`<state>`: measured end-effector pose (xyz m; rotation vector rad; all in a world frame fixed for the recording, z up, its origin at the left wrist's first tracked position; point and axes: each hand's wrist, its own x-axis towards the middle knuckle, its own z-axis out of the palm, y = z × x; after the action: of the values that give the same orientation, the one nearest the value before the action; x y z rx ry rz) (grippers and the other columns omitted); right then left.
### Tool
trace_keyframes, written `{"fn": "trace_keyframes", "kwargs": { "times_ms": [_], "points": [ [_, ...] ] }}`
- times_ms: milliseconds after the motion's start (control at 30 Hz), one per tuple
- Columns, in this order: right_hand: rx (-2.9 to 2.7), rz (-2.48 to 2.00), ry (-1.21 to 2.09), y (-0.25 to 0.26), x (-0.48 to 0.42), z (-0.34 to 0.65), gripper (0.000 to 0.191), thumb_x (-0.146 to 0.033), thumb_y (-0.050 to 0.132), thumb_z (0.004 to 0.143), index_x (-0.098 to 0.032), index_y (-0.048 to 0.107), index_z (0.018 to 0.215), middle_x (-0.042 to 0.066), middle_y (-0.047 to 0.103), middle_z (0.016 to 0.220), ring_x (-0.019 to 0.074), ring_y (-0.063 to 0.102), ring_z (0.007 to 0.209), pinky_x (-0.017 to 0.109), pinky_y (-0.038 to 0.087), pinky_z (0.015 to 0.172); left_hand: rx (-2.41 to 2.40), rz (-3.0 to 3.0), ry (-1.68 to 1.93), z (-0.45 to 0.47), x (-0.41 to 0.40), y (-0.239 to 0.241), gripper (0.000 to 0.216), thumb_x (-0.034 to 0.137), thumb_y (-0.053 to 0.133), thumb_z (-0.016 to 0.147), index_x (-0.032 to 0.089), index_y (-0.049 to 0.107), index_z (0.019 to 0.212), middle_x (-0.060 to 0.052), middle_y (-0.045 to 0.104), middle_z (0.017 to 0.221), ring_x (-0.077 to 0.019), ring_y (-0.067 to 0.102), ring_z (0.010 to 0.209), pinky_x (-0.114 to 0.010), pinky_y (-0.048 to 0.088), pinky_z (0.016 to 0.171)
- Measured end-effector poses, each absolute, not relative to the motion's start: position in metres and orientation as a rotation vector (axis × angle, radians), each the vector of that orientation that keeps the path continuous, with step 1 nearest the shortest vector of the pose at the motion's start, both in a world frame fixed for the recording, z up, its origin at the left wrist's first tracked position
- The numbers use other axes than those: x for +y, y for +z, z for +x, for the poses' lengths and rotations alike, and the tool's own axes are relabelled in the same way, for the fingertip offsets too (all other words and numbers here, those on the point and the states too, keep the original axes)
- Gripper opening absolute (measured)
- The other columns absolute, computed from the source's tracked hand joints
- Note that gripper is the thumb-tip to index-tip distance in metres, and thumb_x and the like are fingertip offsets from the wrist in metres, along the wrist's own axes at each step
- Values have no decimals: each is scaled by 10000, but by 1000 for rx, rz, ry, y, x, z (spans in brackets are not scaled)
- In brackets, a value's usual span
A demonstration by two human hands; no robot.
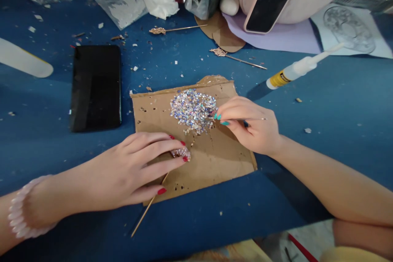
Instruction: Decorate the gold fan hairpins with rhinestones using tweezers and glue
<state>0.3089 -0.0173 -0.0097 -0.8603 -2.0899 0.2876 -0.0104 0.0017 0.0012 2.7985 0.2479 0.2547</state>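
On a piece of brown cardboard (pixel 221 159) lies a pile of tiny shiny chips (pixel 193 108), white, silver and blue. My left hand (pixel 144 168), with red nails, rests on the cardboard's left side. Its fingertips hold down the chip-covered head of a hair stick (pixel 184 153); the thin golden shaft runs out beneath the hand toward the lower left. At the pile's right edge, my right hand (pixel 248 123) pinches a slim metal tool (pixel 259 119) between thumb and fingers. The tool's tip is among the chips, too small to make out.
A black phone (pixel 95 90) lies left of the cardboard. Two ornate hair sticks (pixel 158 30) lie beyond it, and a yellow-labelled glue bottle (pixel 285 74) stands to the right. Farther back are a plastic bag (pixel 119 2), crumpled tissue (pixel 160 0) and a printed sheet (pixel 353 30).
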Motion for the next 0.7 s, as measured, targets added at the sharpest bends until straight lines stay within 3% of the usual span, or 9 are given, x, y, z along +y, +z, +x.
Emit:
{"fn": "trace_keyframes", "kwargs": {
  "times_ms": [333,700],
  "points": [
    [-2098,-846,317,-4,-20,309,142,-45,578,947,-176,624,976,69,735,875,168,702,840,345,613,772,242,2800,236,-12,0,3,417,285,400,1073,190,509,1464,-96,553,1468,-297,471,1330,-419,343,1110],
    [-2245,-695,561,10,-46,293,194,14,500,940,-149,593,985,103,702,894,159,654,807,317,582,712,319,2780,257,-10,0,3,464,326,474,1045,124,497,1462,-153,557,1427,-323,500,1286,-454,425,1075]
  ]
}}
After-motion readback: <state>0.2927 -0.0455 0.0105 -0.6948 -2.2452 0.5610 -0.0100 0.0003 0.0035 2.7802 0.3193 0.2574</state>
